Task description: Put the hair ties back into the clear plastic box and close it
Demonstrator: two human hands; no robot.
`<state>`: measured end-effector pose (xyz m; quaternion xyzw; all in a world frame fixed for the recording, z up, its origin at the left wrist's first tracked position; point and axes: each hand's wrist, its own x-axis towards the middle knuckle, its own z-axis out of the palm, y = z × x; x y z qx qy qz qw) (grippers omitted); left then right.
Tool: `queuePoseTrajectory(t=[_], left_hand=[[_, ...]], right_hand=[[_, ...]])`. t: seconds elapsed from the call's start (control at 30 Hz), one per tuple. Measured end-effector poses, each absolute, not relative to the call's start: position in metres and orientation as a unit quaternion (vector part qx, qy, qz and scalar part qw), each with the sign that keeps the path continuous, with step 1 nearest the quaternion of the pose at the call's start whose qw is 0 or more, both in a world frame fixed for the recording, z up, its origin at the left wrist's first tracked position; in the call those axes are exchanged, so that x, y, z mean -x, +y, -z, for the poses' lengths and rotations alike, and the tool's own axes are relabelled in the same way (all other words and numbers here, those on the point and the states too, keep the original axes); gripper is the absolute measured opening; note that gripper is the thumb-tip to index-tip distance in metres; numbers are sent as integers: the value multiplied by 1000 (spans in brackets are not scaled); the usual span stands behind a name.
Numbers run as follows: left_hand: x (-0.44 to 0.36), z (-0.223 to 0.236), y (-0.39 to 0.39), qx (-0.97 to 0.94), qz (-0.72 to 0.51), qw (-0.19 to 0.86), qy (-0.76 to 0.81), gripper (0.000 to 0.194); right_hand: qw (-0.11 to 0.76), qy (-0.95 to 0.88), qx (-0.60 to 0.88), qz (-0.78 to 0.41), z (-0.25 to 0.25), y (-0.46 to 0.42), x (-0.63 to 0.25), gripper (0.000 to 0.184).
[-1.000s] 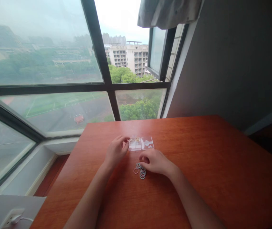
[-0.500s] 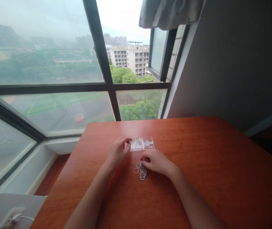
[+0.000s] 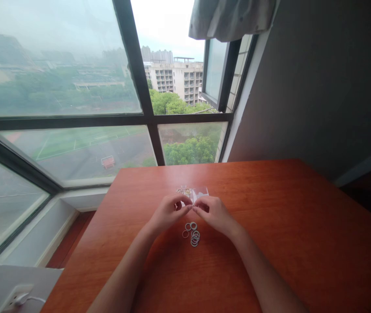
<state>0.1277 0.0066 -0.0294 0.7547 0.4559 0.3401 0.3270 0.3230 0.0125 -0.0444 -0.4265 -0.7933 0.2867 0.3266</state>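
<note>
dark window frame [image 3: 107, 121] across the upper left and centre of the frame, grey curtain [image 3: 231, 19] hanging at upper centre-right, plain shaded wall [image 3: 309, 87] at upper right, reddish-brown wooden counter [image 3: 270, 208] filling the lower middle and right. left hand [image 3: 169, 213] and right hand [image 3: 214, 211] now meet tip to tip at frame centre, just above the counter; half a second ago the left was at the left edge of the clear plastic case [image 3: 191, 198] and the right was down at the pale rings [image 3: 195, 238]. so the work looks to have gone from two separate spots to both hands together on one point, my read. both have thumb and index brought close in a pinch, other fingers curled; maybe something tiny between the tips, too small to tell, so can't say what either has hold of. rings lie just below the hands at lower centre: an overlapping cluster, two side by side above it, one thin reddish ring [image 3: 185, 234] apart to the left. the one the right hand was fingering seems to be back flat in the upper pair. case sits behind the fingertips, partly hidden, small metallic pieces [image 3: 181, 190] showing at its left, clear lid [image 3: 204, 191] open at its right.
</note>
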Motion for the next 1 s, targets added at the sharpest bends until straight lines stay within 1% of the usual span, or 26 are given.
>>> queuePoseTrajectory(t=[0.2,0.63,0.73,0.9,1.0], left_hand=[[-128,33,8,-752,-338,321,465,11],[-128,31,8,-755,-335,309,471,12],[-120,33,11,-754,-338,287,484,11],[-100,38,18,-750,-326,206,537,10],[-94,39,19,-758,-302,173,551,10]], right_hand=[[339,-790,420,-289,47,13,-323,11],[363,-777,434,-277,40,13,-323,12],[329,-783,442,-288,43,13,-325,10],[193,-821,436,-314,52,11,-328,7],[163,-830,441,-300,53,10,-327,7]])
